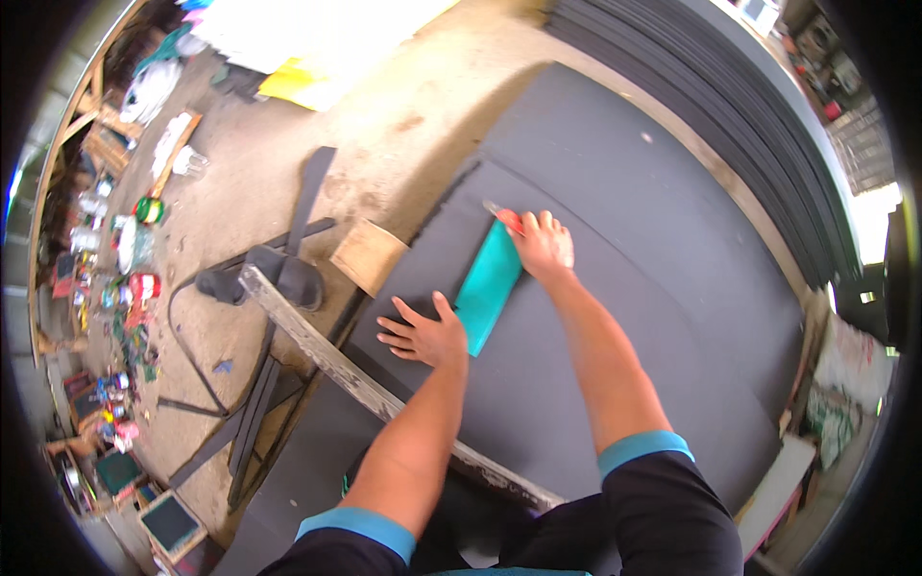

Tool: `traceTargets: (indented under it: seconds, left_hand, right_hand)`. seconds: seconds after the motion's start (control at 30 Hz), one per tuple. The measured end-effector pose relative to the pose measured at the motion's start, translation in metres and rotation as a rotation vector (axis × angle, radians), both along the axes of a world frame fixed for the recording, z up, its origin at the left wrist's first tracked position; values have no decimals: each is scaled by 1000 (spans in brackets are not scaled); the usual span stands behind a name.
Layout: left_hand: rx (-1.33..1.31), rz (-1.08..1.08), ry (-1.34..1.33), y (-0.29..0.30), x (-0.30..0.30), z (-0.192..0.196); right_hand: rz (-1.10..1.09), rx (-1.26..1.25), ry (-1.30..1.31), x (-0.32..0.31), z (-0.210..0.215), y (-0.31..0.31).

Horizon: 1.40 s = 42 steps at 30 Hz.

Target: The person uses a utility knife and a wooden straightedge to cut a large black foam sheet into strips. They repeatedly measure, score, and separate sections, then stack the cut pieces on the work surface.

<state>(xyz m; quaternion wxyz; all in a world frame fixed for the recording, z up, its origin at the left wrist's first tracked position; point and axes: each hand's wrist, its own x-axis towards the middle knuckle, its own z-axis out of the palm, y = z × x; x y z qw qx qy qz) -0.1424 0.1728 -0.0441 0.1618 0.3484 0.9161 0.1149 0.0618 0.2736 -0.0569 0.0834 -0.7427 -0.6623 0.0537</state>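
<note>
A large dark grey sheet [653, 240] lies flat on the floor in front of me. On it rests a teal rectangular template [487, 288], tilted up to the right. My left hand [423, 331] lies flat with fingers spread, pressing on the sheet at the template's lower left edge. My right hand [545, 242] is closed on a small red-handled cutter [503, 216] at the template's upper end, its tip touching the sheet.
A worn wooden straightedge [375, 394] runs diagonally across the sheet's near edge. Dark sandals [259, 278], a wooden block [369, 254] and cut dark strips [309, 197] lie on the concrete floor. A stack of dark sheets [759, 106] rises at upper right. Cans and clutter [125, 278] line the left.
</note>
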Motion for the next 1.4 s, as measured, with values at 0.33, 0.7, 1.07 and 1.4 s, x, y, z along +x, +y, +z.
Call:
traceTargets:
  seconds: [0.33,0.7,1.07,1.4]
  left_hand:
    - [254,-1106,-45,-92,-41,23]
    - [454,-773,-763,-75,-101,55]
    - [354,-634,-1345,-91,-130,136]
    - [352,-536,-1339,-55,-119,89]
  right_hand:
    - [-534,-96,557,-15,99,-106]
    - [-583,284,563,-33,277,-141]
    - [-444,175,440,-48,340,-140]
    - [-287,249,473,-19,203,-59]
